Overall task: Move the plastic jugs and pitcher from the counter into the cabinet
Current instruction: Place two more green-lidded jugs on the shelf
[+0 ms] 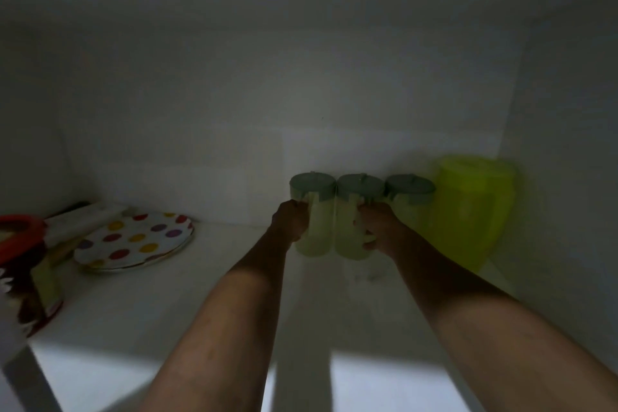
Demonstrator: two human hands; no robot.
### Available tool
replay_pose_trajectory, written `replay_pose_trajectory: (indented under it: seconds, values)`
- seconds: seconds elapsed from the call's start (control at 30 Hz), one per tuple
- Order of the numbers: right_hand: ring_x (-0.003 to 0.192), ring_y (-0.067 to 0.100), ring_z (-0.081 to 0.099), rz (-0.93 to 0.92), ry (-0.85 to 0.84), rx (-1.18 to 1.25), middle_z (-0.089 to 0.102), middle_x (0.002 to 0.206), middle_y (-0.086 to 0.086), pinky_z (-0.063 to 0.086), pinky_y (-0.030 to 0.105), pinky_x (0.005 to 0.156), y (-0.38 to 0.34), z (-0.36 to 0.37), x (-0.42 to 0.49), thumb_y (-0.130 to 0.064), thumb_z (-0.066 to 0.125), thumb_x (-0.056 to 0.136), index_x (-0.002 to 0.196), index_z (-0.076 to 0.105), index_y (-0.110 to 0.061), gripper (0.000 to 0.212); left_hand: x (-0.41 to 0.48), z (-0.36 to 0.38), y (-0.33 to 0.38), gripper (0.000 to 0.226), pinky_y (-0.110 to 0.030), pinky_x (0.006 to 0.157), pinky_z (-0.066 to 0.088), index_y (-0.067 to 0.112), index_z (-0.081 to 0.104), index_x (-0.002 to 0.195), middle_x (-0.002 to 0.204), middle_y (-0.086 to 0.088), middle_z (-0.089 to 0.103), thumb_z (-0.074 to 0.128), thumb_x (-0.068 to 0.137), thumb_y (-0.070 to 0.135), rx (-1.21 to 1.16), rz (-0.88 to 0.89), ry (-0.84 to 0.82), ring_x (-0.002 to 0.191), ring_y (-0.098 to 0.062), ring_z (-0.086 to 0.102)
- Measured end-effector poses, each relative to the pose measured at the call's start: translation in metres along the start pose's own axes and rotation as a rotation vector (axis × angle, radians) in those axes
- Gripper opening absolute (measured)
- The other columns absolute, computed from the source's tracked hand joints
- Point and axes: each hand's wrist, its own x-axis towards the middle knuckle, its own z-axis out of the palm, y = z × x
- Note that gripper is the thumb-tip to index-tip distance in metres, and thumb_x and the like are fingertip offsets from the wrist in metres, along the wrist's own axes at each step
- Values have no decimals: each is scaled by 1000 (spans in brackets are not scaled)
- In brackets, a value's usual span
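At nine o'clock on the white cabinet shelf lies a round white plate with coloured dots, well clear of the work. At centre, the left hand is closed around the handle side of the leftmost pale translucent plastic jug with a grey-green lid; the right hand is closed the same way on the matching middle jug. Both jugs stand upright and touch side by side, each directly ahead of its hand at twelve o'clock. A third like jug stands at three o'clock of them, then a lime-green translucent plastic pitcher. Setting down likely needs only a straight forward push, then release.
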Motion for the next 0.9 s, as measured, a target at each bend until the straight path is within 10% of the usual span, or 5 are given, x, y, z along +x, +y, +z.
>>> replay_pose_trajectory:
  seconds: [0.27, 0.57, 0.7, 0.9]
  values:
    - [121, 34, 54, -145, 152, -226, 54, 131, 16, 46, 42, 103, -1, -4, -24, -30, 47, 101, 140, 46, -5, 46, -17, -20, -9, 77, -48, 98, 54, 7, 50, 137, 133, -17, 61, 43, 87, 65, 223, 39, 75, 117, -36, 61]
    - [143, 34, 39, -406, 157, -514, 36, 160, 16, 39, 38, 111, 0, 1, -116, -34, 53, 96, 157, 25, -7, 72, -134, -69, 3, 58, -44, 103, 51, 15, 49, 141, 140, -10, 57, 57, 94, 47, 389, 201, 1, 124, -31, 58]
    - [124, 34, 57, -522, 128, -551, 59, 137, 18, 46, 35, 102, 6, 33, -186, -30, 57, 88, 133, 56, -8, 50, -214, -106, -3, 25, -43, 90, 56, 9, 68, 103, 102, -17, 69, 60, 95, 31, 384, 338, 37, 102, -33, 67]
    - [95, 33, 68, -731, 66, -341, 74, 100, 10, 56, 44, 89, 30, 119, -315, -27, 56, 79, 87, 64, -26, 11, -336, -211, -52, 26, -46, 87, 60, 4, 76, 95, 99, -25, 75, 65, 89, 27, 389, 355, 80, 96, -38, 73]
